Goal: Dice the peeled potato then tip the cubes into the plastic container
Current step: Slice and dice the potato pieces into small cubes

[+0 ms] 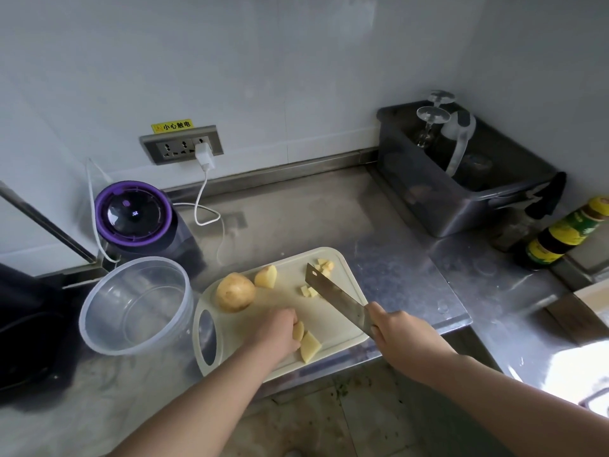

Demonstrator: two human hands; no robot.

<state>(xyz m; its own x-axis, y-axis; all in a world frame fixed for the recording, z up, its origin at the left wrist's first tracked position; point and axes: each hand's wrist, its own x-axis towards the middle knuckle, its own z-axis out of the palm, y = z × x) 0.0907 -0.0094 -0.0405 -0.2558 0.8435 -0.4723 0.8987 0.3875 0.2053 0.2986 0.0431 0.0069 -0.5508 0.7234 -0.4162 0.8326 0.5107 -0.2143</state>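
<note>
A pale cutting board (333, 319) lies on the steel counter. On it sit a large potato piece (235, 292), a smaller chunk (266, 276), and several small cubes (324, 266) at the far right corner and under the blade. My left hand (276, 331) curls its fingers around potato slices (308, 345) at the board's near side. My right hand (403, 334) grips the handle of a cleaver (337, 296), its blade raised over the board and pointing away. A clear round plastic container (138, 305) stands empty to the left of the board.
A purple-lidded appliance (136, 217) with a white cable plugged into the wall socket (183, 145) stands behind the container. A dark bin (461, 173) holding glasses sits at the back right, with sauce bottles (560, 235) beside it. The counter edge runs just below the board.
</note>
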